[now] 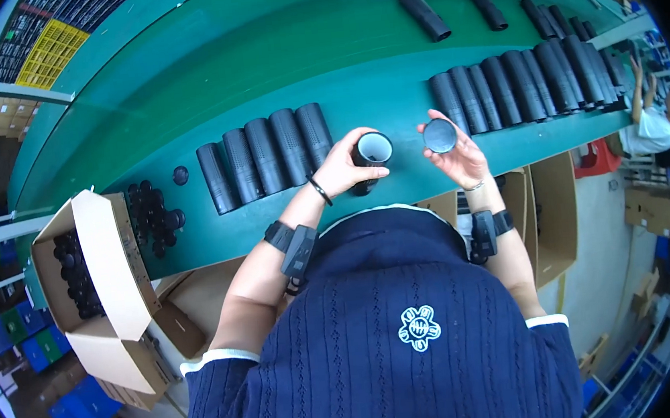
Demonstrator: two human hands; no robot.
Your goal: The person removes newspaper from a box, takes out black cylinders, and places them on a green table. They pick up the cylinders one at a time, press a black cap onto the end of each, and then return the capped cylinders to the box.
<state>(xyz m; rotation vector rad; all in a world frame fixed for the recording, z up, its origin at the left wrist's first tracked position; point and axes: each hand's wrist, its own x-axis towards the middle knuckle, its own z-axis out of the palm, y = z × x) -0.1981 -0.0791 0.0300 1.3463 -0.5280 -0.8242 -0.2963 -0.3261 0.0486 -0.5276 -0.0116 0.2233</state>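
Note:
My left hand (341, 166) is wrapped around a black tube (375, 148), whose open, pale-lined mouth faces up. Its lower end is mostly hidden behind my fingers and thumb. A little to the right, my right hand (463, 162) grips a round dark cap (440, 135) by its edge, flat face up, apart from the tube. Several ribbed black tubes (263, 155) lie side by side just left of my left hand. Beyond my right hand lies a longer row of similar black tubes (521, 86).
Black caps (155, 214) are piled on the green table (380, 96) at left, with a single cap (180, 175) apart. An open cardboard box (110, 259) of black parts stands at the left edge. Loose tubes (424, 15) lie farther back. Another person (650, 130) is at far right.

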